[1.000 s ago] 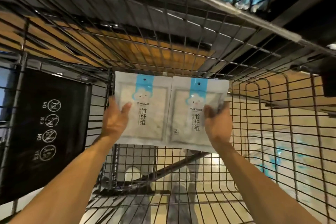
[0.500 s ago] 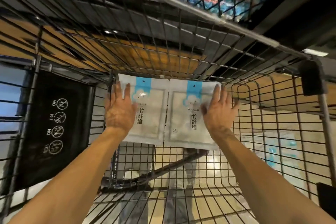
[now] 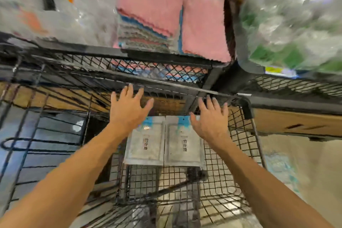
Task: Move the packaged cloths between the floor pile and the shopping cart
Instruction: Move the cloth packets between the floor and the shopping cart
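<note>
Seen from the head camera, two packaged cloths lie flat and side by side on the wire floor of a black shopping cart (image 3: 238,155), their long edges touching. The left packet (image 3: 146,146) and the right packet (image 3: 183,144) are pale with a blue patch at the top and a column of dark printed characters down the middle.

Both hands hover above the packets with fingers spread and straight, grasping nothing. The left hand (image 3: 127,111) hangs over the top corner of the left packet, its fingertips level with the cart's far rim. The right hand (image 3: 209,118) hangs over the top corner of the right packet. Bare forearms reach in from the bottom corners of the picture.

Beyond the cart's far rim stands a dark mesh shelf (image 3: 159,72) holding a stack of pink towels (image 3: 153,9) with blue and grey layers beneath. Clear plastic packs (image 3: 288,24), some with green inside, sit to the right of the towels, blurred. More blurred plastic-wrapped goods with orange marks (image 3: 55,0) sit to the left. A pale tiled floor (image 3: 305,181) shows to the right of the cart.
</note>
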Demonstrator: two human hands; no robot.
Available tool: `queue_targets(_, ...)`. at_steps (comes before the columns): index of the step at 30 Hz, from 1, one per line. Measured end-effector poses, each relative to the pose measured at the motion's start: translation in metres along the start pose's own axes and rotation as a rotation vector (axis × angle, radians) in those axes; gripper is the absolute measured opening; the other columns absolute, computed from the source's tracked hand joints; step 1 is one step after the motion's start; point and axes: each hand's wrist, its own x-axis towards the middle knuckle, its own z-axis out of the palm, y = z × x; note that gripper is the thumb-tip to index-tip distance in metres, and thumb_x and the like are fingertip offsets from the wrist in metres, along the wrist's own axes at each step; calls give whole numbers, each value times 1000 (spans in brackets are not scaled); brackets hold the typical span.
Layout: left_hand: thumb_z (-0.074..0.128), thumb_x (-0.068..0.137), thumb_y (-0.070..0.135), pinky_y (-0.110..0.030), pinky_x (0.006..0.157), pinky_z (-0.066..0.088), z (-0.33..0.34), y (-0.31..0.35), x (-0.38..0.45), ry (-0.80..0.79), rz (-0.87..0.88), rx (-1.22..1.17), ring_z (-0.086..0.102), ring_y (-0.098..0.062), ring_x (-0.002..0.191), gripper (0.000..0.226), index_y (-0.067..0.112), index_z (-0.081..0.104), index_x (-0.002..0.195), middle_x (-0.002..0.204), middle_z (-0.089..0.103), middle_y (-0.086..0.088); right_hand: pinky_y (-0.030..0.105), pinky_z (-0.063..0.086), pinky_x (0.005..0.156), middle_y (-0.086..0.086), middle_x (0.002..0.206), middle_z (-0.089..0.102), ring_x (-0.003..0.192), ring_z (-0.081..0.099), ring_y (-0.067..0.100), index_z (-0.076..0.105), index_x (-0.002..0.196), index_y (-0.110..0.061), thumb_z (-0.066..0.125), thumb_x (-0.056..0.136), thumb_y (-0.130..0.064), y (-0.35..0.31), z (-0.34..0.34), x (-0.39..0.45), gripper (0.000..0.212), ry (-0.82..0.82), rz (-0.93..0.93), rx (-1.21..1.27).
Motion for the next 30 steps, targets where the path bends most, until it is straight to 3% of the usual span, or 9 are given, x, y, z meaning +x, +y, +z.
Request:
queue_targets(6,20,95,77,-68,118,15,-125,31,-20,55,-9,3,33,-30,147,78,32,37,156,158,41,-9,60,8,126,5,170,27,158,19,27,32,161,-27,43,101,-60,15,-116,-22,69,123,-11,97)
queue_targets(9,18,94,79,-66,119,12,-188,54,-34,82,29,0,28,-31,150,76,37,31,157,162,35,-8,63,12,124,4,169,29,156,23,28,32,159,-28,42,102,-61,25,-181,-35,67,181,-35,133)
queue_targets(12,20,95,75,-62,117,17,-241,79,-45,180,78,25,34,-30,146,71,37,37,153,157,42,-7,65,15,123,6,169,29,155,25,30,33,159,-28,39,101,-65,36,-242,-50,69,238,-31,126)
queue_targets(17,17,94,77,-66,116,15,-320,112,-64,261,185,18,32,-30,147,74,38,34,154,160,37,-4,64,16,123,5,168,32,154,28,30,38,157,-27,41,100,-67,50,-327,-87,69,337,31,179)
queue_targets(21,11,92,80,-68,118,9,-364,135,-83,312,320,46,25,-29,152,78,40,29,156,165,28,-4,63,14,124,4,168,31,155,26,28,35,158,-27,40,101,-66,63,-370,-130,70,420,124,203)
queue_targets(25,2,83,88,-68,115,22,-396,160,-86,340,493,50,30,-32,149,90,41,33,154,163,32,-5,62,17,123,6,167,33,155,27,29,33,160,-26,39,100,-68,83,-393,-184,73,494,258,205)
queue_targets(27,-7,77,91,-69,114,23,-406,180,-93,336,608,101,31,-33,148,98,44,35,151,161,35,-3,62,22,122,5,167,33,154,29,29,32,160,-27,38,100,-69,95,-400,-211,74,515,336,196)
queue_targets(30,1,83,88,-69,113,18,-413,215,-122,366,693,56,35,-36,144,90,40,40,148,160,37,-7,61,36,116,2,163,41,151,36,27,41,156,-29,31,97,-75,112,-402,-256,76,545,462,176)
